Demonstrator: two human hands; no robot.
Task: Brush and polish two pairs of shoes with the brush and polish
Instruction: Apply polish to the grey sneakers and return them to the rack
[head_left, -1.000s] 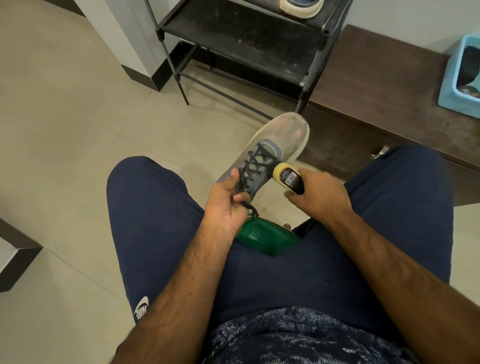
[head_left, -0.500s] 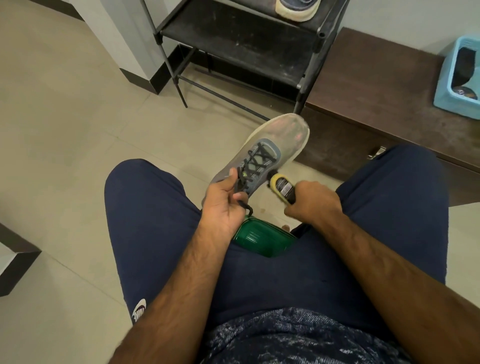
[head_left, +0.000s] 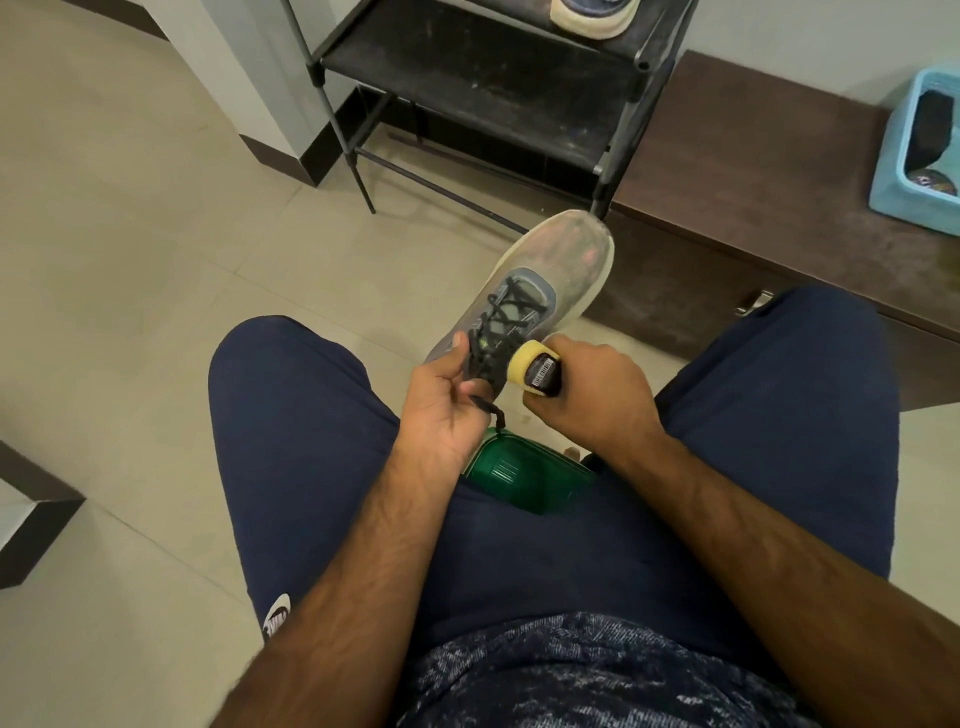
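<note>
**A:** How far along are we?

**B:** Partway at best, we'd judge. In the centre of the frame our left hand (head_left: 441, 400) grips the grey shoe (head_left: 550, 270) at its heel end, thumb along the side, toe pointing to the upper right. Our right hand (head_left: 597, 400) is curled round the polish bottle (head_left: 537, 370). Its yellow sponge tip is touching the shoe's laced side or just beside it.

**A:** And what's left?

**B:** We see only one other shoe (head_left: 592, 15), on the black rack (head_left: 467, 78) at the top edge. The others are out of view. We can't pick out the brush. Something dark lies in the blue basket (head_left: 893, 171) at the upper right, but we cannot tell what.
</note>
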